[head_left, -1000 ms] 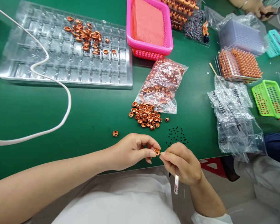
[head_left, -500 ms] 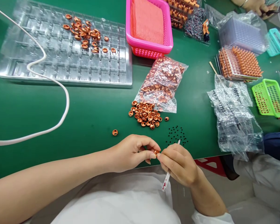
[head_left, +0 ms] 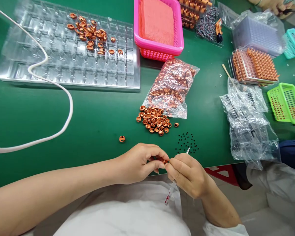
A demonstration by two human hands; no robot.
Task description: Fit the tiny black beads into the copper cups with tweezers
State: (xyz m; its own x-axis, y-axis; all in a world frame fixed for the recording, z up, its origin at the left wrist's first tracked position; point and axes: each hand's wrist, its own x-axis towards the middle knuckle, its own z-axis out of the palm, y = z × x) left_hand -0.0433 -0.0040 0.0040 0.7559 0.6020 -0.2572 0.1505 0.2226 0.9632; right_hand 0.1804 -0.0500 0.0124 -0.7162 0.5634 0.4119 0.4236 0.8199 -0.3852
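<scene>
At the table's front edge, my left hand (head_left: 144, 164) pinches a small copper-coloured cup (head_left: 165, 161) between thumb and fingertips. My right hand (head_left: 190, 175) is closed, its fingertips also meeting the cup, so much of the part is covered. White tweezers (head_left: 170, 194) with red marks lie across the right palm; their metal tip pokes out above the knuckles. Beyond that tip, several tiny black pieces (head_left: 186, 142) are scattered on the green tabletop. A loose pile of copper-coloured cups (head_left: 154, 120) spills from a clear bag (head_left: 173, 85), and a single cup (head_left: 122, 139) sits left of it.
Stacked clear trays (head_left: 88, 70) at back left carry more cups. A white cable (head_left: 70, 111) curves over the left side. Pink baskets (head_left: 159, 54) stand behind the bag. Empty plastic bags (head_left: 248, 121), a green basket (head_left: 286, 101) and orange part racks (head_left: 263, 65) occupy the right.
The tweezers' rear end has swung left and down as my right hand turned slightly. The cup between my fingers is now more covered. The whole view has shifted a little.
</scene>
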